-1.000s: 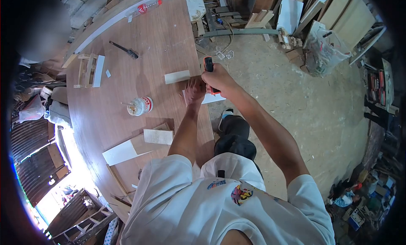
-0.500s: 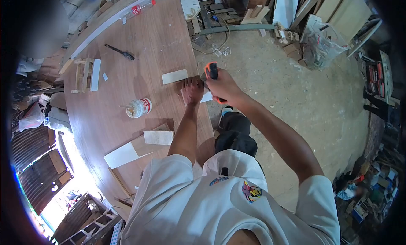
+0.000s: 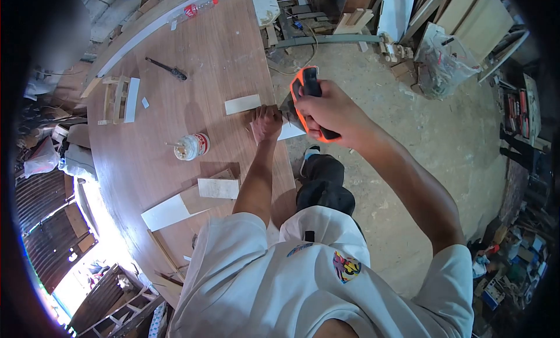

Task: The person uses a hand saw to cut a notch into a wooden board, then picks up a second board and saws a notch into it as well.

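My right hand (image 3: pixel 332 113) is wrapped around the orange-and-black handle of a handsaw (image 3: pixel 298 86). The saw's blade slants down beside the right edge of the table, close to my left fingers. With its fingers curled, my left hand (image 3: pixel 268 123) presses a white-faced board (image 3: pixel 290 131) onto the tabletop at that edge. Part of the board sticks out past the edge, and my hand hides much of the rest. Just beyond my left fingers lies a small pale wood block (image 3: pixel 242 104).
On the wooden table (image 3: pixel 227 58) stand a jar (image 3: pixel 191 146) with a stick in it, a dark slim tool (image 3: pixel 166 68), a small wooden frame (image 3: pixel 119 100) and a plastic bottle (image 3: pixel 201 7). Nearer me lie more board pieces (image 3: pixel 218 188). A plastic bag (image 3: pixel 444 66) and planks stand on the floor.
My right hand has drawn the saw back to the right, away from the table edge, so more handle and blade show. My left hand stays on the board.
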`<state>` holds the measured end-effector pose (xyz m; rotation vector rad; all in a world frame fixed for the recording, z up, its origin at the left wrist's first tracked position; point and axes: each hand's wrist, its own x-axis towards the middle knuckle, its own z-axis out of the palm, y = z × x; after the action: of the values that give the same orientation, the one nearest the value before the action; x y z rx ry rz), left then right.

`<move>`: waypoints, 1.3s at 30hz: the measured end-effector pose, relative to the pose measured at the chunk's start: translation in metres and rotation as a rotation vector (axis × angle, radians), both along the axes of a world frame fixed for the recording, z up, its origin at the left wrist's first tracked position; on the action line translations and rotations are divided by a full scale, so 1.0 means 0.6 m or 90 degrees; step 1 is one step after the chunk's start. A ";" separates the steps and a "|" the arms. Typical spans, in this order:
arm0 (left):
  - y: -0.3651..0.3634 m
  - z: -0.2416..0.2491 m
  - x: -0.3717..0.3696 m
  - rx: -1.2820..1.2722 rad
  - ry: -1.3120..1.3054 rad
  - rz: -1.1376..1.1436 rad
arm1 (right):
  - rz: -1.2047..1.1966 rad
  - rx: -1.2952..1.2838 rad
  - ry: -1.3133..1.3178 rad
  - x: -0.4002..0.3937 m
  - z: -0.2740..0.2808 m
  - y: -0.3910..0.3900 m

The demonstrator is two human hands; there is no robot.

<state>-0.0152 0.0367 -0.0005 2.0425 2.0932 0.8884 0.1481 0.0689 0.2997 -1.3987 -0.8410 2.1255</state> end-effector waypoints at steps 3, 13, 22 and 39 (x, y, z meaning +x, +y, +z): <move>-0.002 0.007 -0.001 -0.033 0.006 -0.004 | -0.001 0.026 -0.073 -0.013 -0.069 -0.012; 0.005 0.059 0.012 -0.017 -0.010 -0.026 | -0.022 0.102 -0.179 -0.069 -0.229 -0.001; 0.004 0.012 -0.005 -0.003 0.029 -0.037 | -0.015 0.020 0.027 0.002 -0.026 -0.019; 0.003 0.026 0.000 -0.003 0.005 -0.103 | -0.073 0.157 -0.169 -0.058 -0.272 -0.031</move>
<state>-0.0152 0.0382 0.0150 2.1782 1.8979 0.8503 0.1132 0.0505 0.1363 -1.5734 -1.0564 1.7090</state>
